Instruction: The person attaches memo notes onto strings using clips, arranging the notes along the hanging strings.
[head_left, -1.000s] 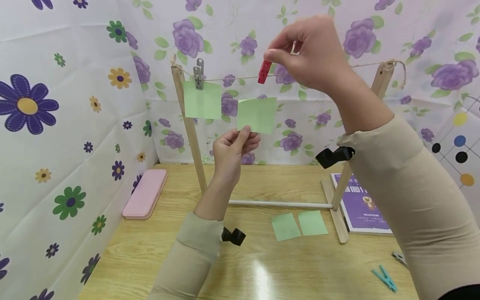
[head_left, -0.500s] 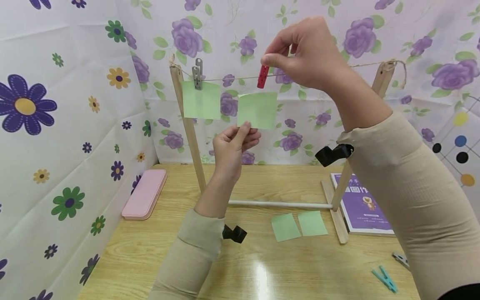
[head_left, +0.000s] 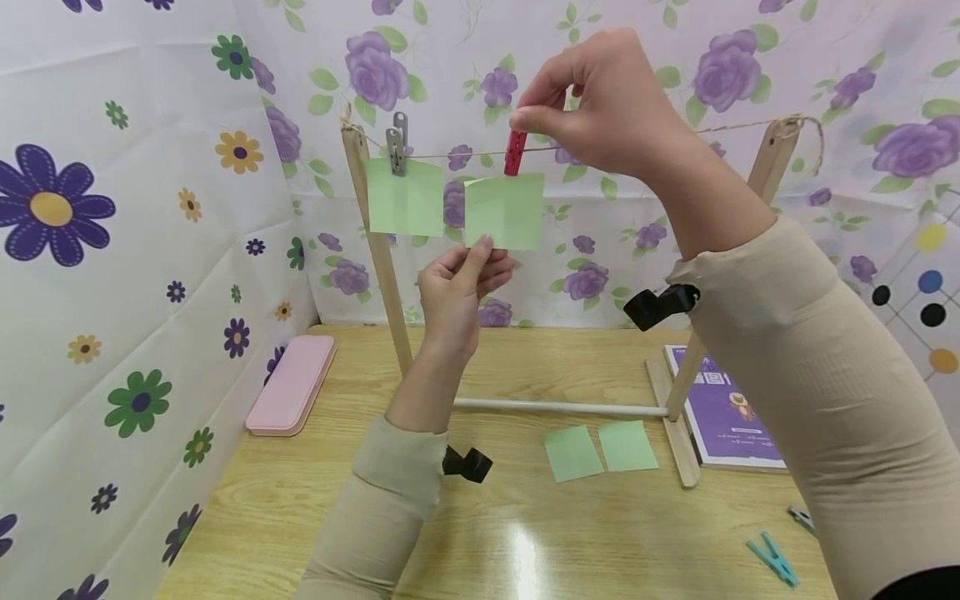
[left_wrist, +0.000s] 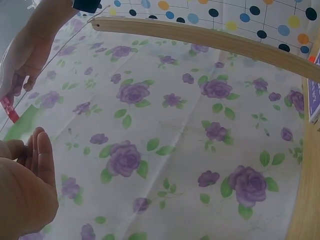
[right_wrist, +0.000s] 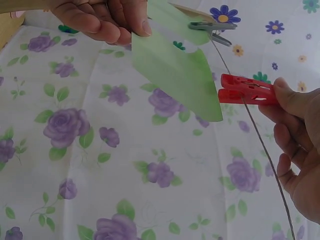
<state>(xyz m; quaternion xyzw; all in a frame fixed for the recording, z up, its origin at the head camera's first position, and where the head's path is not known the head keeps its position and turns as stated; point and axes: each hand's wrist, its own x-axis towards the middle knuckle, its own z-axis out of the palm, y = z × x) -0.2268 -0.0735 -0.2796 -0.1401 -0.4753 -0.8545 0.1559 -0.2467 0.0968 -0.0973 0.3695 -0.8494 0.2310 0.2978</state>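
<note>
My left hand (head_left: 457,292) pinches a green paper note (head_left: 504,212) at its lower edge, thumb in front. Above it, my right hand (head_left: 600,104) pinches a red clothespin (head_left: 514,152) by its handle end, tips pointing down. In the right wrist view, the clothespin (right_wrist: 247,91) lies across the string (right_wrist: 265,145), and its tips are right beside the curved upper edge of the note (right_wrist: 175,75). Left of these, a grey clip (head_left: 397,150) holds another green note (head_left: 405,198) on the string.
The string runs between two wooden posts (head_left: 378,250) joined low by a white rod (head_left: 562,407). Two green notes (head_left: 573,453) lie on the table, with a blue clothespin (head_left: 774,558) and a grey clip (head_left: 801,518) at right. A pink case (head_left: 291,385) and purple book (head_left: 731,417) flank the frame.
My left hand has raised the note towards the string and slightly left. The red clothespin has shifted left and a little lower, so its tips now meet the note's top edge in the head view.
</note>
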